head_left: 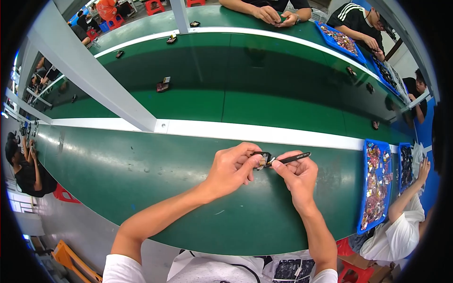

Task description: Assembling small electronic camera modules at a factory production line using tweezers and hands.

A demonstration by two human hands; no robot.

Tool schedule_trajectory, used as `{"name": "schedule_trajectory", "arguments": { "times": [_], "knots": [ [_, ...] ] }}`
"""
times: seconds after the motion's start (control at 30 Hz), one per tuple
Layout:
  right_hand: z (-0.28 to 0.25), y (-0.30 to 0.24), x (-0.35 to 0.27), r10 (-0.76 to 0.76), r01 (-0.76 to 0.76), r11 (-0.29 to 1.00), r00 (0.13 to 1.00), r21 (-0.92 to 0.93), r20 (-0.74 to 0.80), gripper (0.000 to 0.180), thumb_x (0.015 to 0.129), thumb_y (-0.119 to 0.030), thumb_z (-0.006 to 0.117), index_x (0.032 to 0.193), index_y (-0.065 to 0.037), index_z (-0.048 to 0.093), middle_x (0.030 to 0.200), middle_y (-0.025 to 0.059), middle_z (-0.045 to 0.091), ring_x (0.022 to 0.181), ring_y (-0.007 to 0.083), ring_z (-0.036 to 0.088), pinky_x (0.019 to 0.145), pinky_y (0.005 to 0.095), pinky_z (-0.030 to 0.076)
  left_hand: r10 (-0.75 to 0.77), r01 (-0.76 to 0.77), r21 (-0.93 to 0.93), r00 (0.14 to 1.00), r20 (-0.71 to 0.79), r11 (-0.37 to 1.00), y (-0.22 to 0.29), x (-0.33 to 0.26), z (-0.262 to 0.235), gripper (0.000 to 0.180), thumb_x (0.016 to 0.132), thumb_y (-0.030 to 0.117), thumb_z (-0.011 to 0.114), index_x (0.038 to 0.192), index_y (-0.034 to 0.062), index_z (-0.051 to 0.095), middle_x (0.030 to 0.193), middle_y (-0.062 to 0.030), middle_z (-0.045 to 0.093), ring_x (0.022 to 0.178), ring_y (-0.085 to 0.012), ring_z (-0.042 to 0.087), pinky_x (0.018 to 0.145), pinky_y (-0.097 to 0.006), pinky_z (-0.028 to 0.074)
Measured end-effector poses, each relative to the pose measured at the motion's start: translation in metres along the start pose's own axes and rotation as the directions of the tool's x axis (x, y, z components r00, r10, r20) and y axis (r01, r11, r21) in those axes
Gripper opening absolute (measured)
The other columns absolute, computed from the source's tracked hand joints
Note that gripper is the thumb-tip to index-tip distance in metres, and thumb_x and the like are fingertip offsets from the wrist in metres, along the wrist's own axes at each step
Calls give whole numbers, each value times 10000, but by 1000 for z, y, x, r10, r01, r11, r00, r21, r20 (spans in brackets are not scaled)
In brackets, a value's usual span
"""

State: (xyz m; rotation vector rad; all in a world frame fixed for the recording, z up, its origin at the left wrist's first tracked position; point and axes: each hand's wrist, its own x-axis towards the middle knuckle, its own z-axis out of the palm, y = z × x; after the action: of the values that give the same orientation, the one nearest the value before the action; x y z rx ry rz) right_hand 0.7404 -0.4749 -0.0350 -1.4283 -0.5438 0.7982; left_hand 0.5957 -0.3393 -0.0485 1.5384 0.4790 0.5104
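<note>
My left hand (231, 168) pinches a small black and brown electronic part (262, 159) above the green work surface (141, 174). My right hand (297, 173) grips black tweezers (292, 158), whose tip touches the part from the right. Both hands meet just in front of the white rail (283, 136), with my forearms coming up from the lower edge.
A blue tray (376, 186) full of small parts lies at my right, beside a neighbour's arm (406, 198). Loose parts (163, 85) ride the green conveyor belt beyond the rail. More blue trays (340, 40) and other people's hands sit across the belt. A white post (85, 70) slants at the left.
</note>
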Motion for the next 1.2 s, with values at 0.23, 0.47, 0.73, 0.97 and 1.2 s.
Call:
{"name": "schedule_trajectory", "arguments": {
  "times": [0.23,0.47,0.73,0.97,1.2],
  "knots": [
    [-2,-4,1,25,-25,1000,1000,7,2,90,890,23,754,948,23,684,784,0,670,607,-17,476,522,166,335,16,-16,47,1000,6,999,0,1,5,194,1009,41,614,1167,-71,623,937,-126,716,645,-142,690,488,-261,541],
    [-9,12,5,-85,85,996,996,-12,0,80,880,38,750,931,18,691,654,-68,552,539,-24,381,482,189,263,-3,4,47,1000,-12,999,-2,4,9,183,1004,30,616,1153,-76,629,923,-137,718,627,-145,693,490,-265,545],
    [-12,12,2,-217,217,976,976,-30,24,105,860,44,772,932,12,702,614,-83,515,509,-30,356,472,187,244,-110,124,-129,988,112,984,-1,10,-1,262,1033,89,594,1222,-90,625,923,-138,706,644,-166,694,519,-270,558],
    [-14,20,2,-394,393,917,919,-69,-7,118,827,45,806,900,8,722,760,14,692,507,-15,381,468,180,266,-112,138,-168,982,155,976,-3,13,-1,276,1052,104,561,1236,-93,622,939,-139,700,641,-176,695,526,-271,567],
    [-18,25,3,-523,519,837,852,-171,26,110,790,43,830,855,-3,755,902,88,777,489,-1,385,439,190,260,-115,147,-191,979,170,970,-3,15,4,279,1052,103,558,1240,-96,617,987,-157,700,676,-201,718,533,-280,590]
  ]
}}
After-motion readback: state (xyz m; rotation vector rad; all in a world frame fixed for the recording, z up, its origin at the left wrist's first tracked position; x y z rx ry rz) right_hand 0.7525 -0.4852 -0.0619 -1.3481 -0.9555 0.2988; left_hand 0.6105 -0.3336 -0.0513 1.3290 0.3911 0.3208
